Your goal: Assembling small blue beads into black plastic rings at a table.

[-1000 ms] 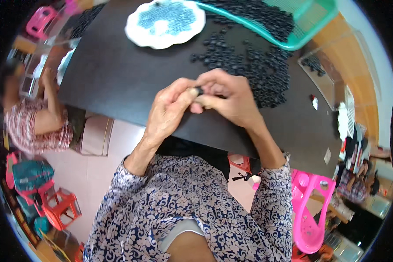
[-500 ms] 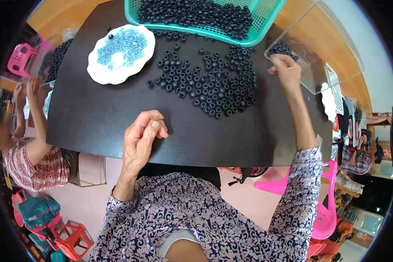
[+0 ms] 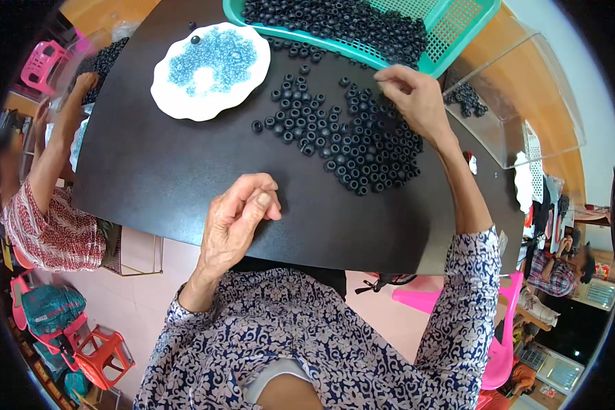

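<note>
My left hand (image 3: 242, 220) rests above the near part of the dark table, thumb pressed against its curled fingers; whatever may be inside is hidden. At the upper right of a loose spread of black beads (image 3: 321, 130), my right hand (image 3: 417, 106) hovers with thumb and forefinger bent into a pinch; I cannot make out anything between the tips. Beyond the spread stands a green perforated basket (image 3: 458, 34) full of black beads. To the right of my right hand, a clear plastic box (image 3: 519, 143) contains a small heap of black beads (image 3: 466, 99).
A white scalloped plate (image 3: 174, 102) with clear bluish beads (image 3: 215, 58) and one black bead (image 3: 195, 39) lies at the far left. Another person's arm (image 3: 58, 140) reaches into a bead container at the left. A pink chair (image 3: 502, 348) stands at the right.
My right hand has moved left from the clear box to the bead spread. My left hand keeps its closed shape. The view has shifted, and the other person's arm has moved up.
</note>
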`<action>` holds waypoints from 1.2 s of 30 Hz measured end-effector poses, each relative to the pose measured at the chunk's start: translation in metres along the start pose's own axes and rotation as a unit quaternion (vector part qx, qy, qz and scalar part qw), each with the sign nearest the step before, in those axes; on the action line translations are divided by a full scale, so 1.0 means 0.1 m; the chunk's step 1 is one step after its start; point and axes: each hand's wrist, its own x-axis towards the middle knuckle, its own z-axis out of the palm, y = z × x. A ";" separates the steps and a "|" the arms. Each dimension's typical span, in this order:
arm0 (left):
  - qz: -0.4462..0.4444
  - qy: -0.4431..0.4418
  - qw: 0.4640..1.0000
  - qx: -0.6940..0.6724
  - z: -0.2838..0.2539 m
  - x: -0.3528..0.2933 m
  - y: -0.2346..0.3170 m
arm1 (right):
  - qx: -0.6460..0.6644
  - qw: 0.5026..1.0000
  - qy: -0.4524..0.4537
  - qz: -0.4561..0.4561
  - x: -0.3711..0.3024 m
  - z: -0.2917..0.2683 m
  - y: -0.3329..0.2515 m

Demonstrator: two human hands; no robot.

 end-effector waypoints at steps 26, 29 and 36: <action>-0.030 0.039 0.994 -0.103 -0.08 0.04 -0.01 | 0.149 0.982 -0.037 -0.113 -0.44 0.64 -1.28; -0.066 0.064 0.981 -0.174 -0.07 0.09 0.00 | 0.163 0.979 -0.040 -0.119 -0.61 0.73 -1.43; -0.043 0.033 0.984 -0.171 -0.11 0.08 -0.08 | 0.090 0.968 0.017 -0.234 -0.71 0.88 -1.48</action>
